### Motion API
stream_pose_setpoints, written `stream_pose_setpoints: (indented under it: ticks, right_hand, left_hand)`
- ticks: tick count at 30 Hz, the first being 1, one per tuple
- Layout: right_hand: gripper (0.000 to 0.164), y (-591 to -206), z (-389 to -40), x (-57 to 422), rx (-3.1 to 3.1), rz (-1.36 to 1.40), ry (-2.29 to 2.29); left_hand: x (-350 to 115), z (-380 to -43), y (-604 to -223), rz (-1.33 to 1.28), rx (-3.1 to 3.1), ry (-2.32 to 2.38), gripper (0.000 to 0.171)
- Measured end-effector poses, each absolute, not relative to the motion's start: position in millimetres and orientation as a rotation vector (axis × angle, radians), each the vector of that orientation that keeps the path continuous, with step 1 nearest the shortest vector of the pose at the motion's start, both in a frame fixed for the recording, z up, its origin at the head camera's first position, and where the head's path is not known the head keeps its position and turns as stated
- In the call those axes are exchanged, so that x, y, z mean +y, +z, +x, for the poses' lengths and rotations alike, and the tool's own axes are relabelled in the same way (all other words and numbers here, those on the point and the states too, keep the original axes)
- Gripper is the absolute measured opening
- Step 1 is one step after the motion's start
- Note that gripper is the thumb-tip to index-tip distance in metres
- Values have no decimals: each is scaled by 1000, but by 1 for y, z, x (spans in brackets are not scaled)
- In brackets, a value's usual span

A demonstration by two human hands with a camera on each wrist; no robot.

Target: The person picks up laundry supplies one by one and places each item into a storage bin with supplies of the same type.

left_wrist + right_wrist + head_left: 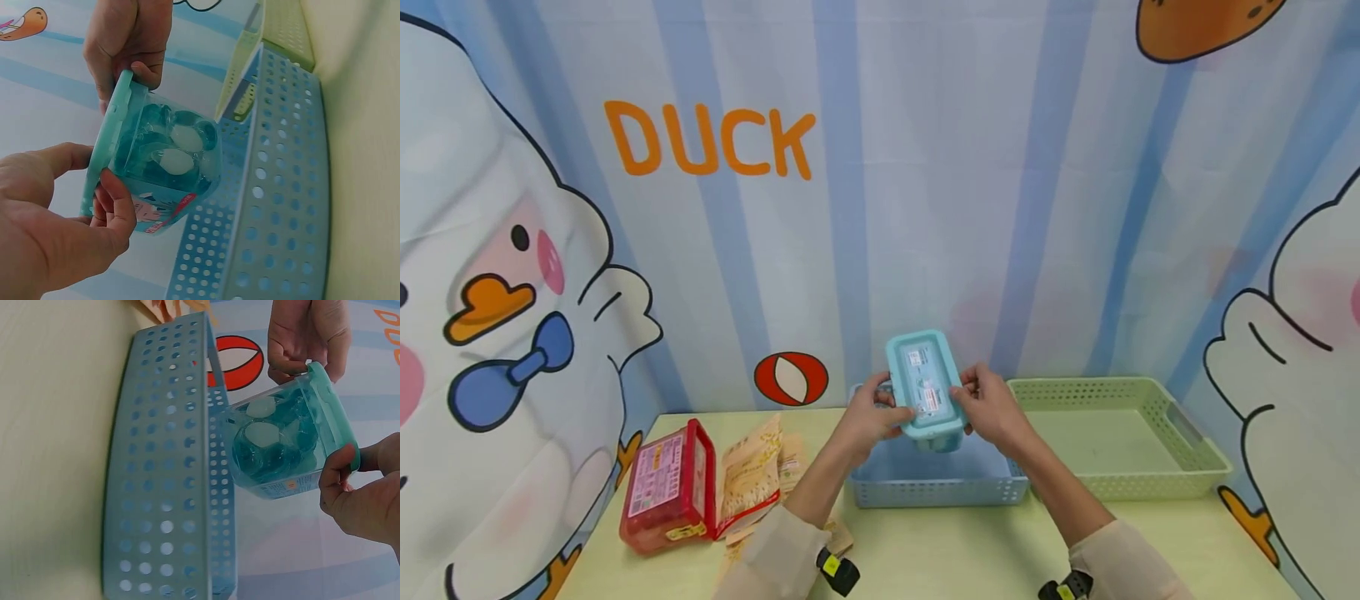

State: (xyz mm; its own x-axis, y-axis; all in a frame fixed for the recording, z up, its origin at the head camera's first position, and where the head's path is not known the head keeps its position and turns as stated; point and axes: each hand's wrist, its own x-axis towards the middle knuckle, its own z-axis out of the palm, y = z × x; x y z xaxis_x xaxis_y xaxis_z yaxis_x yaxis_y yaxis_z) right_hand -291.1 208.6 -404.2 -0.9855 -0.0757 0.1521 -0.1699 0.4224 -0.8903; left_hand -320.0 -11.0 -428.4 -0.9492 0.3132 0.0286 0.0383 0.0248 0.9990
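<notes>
A clear plastic tub with a turquoise lid (927,379) is tilted in the air above the blue basket (940,493). My left hand (871,418) pinches the lid's rim on its left side, thumb on top. On the opposite side my right hand (990,406) grips the rim the same way. Through the tub's wall (172,150) in the left wrist view, blue-green rounded pieces with white patches show. Printed labels sit on the lid and on one side. In the right wrist view, the tub (275,440) hangs beside the basket wall (162,462).
A light green basket (1105,442) stands to the right of the blue one. On the left are a red plastic container (670,487) with a pink label and several tan packets (751,475). Behind the table hangs a striped duck curtain (925,167).
</notes>
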Motion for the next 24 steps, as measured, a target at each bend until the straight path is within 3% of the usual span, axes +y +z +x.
stream_pose_setpoints:
  ticks: [8,24]
  right_hand:
    - [26,-427,-293,213,-2586,155,1651]
    - [20,-465,-301,226,-2645,52,1627]
  left_hand:
    - [-2,-324,-452,342,2150,2037,76]
    - [9,-327,-478,329,2220,1872,70]
